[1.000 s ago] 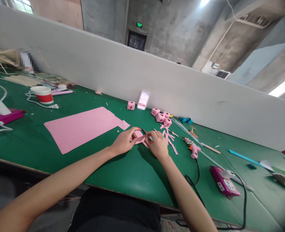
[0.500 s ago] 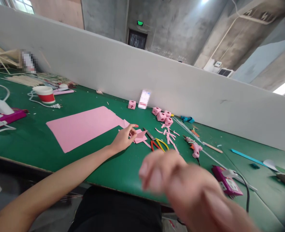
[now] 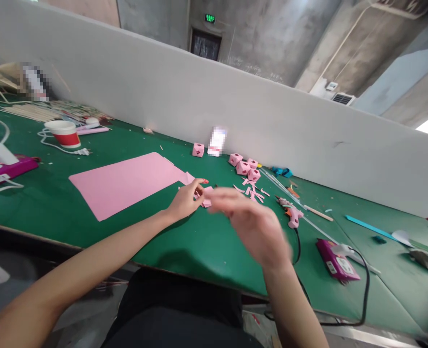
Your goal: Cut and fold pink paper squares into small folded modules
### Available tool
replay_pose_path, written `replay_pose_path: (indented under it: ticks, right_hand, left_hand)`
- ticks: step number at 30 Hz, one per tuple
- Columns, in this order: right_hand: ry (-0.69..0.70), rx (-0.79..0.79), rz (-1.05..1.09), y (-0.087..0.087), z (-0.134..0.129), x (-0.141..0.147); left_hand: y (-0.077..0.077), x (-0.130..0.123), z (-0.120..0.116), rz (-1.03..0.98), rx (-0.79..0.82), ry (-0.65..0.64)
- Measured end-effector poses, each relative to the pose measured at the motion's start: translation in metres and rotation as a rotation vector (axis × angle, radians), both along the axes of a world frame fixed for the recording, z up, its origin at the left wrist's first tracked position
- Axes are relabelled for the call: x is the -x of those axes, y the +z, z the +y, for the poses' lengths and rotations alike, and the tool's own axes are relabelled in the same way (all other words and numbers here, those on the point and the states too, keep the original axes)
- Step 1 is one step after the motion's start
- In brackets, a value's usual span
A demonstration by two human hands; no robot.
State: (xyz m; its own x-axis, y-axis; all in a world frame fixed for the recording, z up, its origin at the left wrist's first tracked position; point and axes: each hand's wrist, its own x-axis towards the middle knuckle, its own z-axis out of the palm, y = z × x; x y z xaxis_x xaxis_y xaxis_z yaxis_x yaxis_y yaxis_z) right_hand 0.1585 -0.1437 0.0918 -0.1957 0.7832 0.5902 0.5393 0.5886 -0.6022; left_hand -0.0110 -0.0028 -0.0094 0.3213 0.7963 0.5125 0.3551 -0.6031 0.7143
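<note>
Near the middle of the table, my left hand (image 3: pixel 185 200) rests with curled fingers on a small folded piece of pink paper (image 3: pixel 207 202), pinching its left side. My right hand (image 3: pixel 255 224) hangs above the table just right of that piece. Its fingers are stretched out to the left, slightly blurred, with nothing visible in them; it covers the scissors or pliers with red and yellow handles. Left of my hands lies a large pink sheet (image 3: pixel 127 186). Several pink paper cubes with cut-out openings (image 3: pixel 243 167) are grouped beyond my right hand, near thin pink offcuts (image 3: pixel 253 192).
A pink glue gun (image 3: pixel 292 215) and a purple power strip (image 3: pixel 337 261) with a black cord lie right. A single pink cube (image 3: pixel 198 150) stands beside a blurred-out phone-like screen (image 3: pixel 217 141). Left are a paper cup (image 3: pixel 64 134) and another power strip (image 3: pixel 14 169). A grey partition (image 3: pixel 145 87) runs behind.
My right hand has moved away from the camera, forward and left, to beside the folded paper. My left hand stays at the paper. The view has tilted slightly downward.
</note>
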Motion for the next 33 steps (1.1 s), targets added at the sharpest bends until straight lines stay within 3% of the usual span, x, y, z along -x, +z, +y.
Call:
replay_pose_path:
  ticks: [1,3,5,7,10,13,19,33]
  right_hand:
    - [0.052,0.031,0.004,-0.008,0.022,-0.003]
    - [-0.058,-0.053,0.009,-0.032,0.062,-0.010]
    - [-0.131,-0.036,-0.001,-0.059,0.089,-0.018]
    - [-0.103,0.024,-0.003,-0.081,0.104,-0.028]
    - [0.010,0.144,0.086,-0.095,0.110,-0.040]
    - [0.078,0.286,0.158,-0.096,0.109,-0.042]
    - [0.079,0.479,0.242,-0.092,0.103,-0.034]
    - [-0.055,0.383,0.165,-0.087,0.109,-0.053]
  left_hand:
    - [0.000,0.000,0.000,0.020,-0.012,0.002]
    - [-0.001,0.000,-0.002,0.093,-0.081,-0.005]
    - [-0.001,-0.001,-0.005,0.189,-0.197,-0.038]
    - [-0.002,-0.003,-0.008,0.260,-0.310,-0.087]
    - [-0.003,-0.007,-0.012,0.267,-0.383,-0.137]
    - [-0.003,-0.009,-0.013,0.161,-0.290,-0.148]
    - [0.000,-0.011,-0.012,-0.043,0.001,-0.178]
    - [0.003,-0.004,-0.001,-0.022,-0.058,-0.110]
